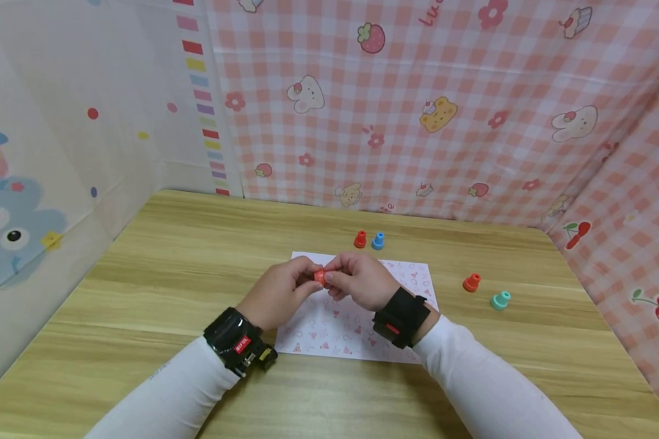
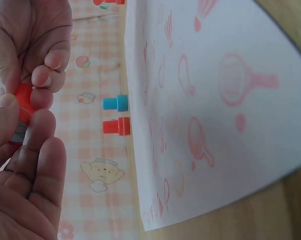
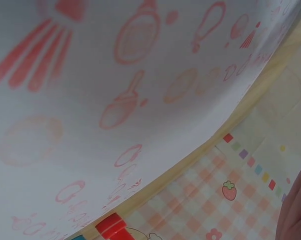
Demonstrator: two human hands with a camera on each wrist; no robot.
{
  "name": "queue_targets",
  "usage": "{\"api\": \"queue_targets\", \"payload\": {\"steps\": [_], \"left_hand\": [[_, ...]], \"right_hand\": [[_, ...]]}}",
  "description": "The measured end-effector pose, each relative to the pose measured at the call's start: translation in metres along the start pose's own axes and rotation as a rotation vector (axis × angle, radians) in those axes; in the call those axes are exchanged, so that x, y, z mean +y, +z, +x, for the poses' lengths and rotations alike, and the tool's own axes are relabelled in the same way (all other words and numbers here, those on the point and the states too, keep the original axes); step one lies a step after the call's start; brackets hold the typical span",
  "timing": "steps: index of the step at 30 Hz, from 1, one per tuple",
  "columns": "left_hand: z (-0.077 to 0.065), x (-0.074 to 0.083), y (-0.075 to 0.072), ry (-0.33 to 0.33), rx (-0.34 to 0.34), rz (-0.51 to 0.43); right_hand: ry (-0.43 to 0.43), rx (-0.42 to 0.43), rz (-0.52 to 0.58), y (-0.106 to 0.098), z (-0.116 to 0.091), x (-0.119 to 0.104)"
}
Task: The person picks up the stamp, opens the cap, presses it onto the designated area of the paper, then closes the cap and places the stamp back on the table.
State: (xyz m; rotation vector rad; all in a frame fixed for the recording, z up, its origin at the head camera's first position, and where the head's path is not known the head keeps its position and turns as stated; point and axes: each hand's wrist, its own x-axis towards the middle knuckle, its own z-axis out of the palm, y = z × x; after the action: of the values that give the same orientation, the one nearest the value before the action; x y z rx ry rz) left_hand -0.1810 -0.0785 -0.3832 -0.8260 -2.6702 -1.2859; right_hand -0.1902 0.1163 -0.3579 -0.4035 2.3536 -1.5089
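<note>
Both hands meet over the upper part of a white printed sheet [image 1: 313, 323]. Between the fingertips of my left hand [image 1: 277, 292] and my right hand [image 1: 367, 281] is a small orange-red toy stamp [image 1: 320, 277]. Each hand pinches it, the left from one end and the right from the other. In the left wrist view the stamp [image 2: 24, 102] shows a greyish band, partly covered by fingers. Pink and red stamped marks, such as rackets and shuttlecocks, cover the sheet [image 3: 90, 150]. Only a sliver of a hand shows at the right edge of the right wrist view.
A red stamp [image 1: 360, 239] and a blue stamp [image 1: 378, 241] stand behind the sheet. Farther right are an orange-red stamp [image 1: 471, 282] and a mint-green stamp [image 1: 501, 300]. The wooden table [image 1: 143, 262] is bordered by patterned cloth [image 1: 395, 164] at the back and sides.
</note>
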Motion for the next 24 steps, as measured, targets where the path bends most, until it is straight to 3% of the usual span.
{"api": "queue_targets", "payload": {"steps": [8, 24], "left_hand": [[0.0006, -0.0024, -0.0008, -0.003, -0.024, -0.039], [0.0002, -0.0016, -0.0026, -0.013, 0.012, -0.106]], "right_hand": [[-0.027, -0.009, 0.012, -0.0001, 0.0005, 0.0026], [-0.045, 0.012, 0.067, 0.0014, 0.0012, 0.0018]]}}
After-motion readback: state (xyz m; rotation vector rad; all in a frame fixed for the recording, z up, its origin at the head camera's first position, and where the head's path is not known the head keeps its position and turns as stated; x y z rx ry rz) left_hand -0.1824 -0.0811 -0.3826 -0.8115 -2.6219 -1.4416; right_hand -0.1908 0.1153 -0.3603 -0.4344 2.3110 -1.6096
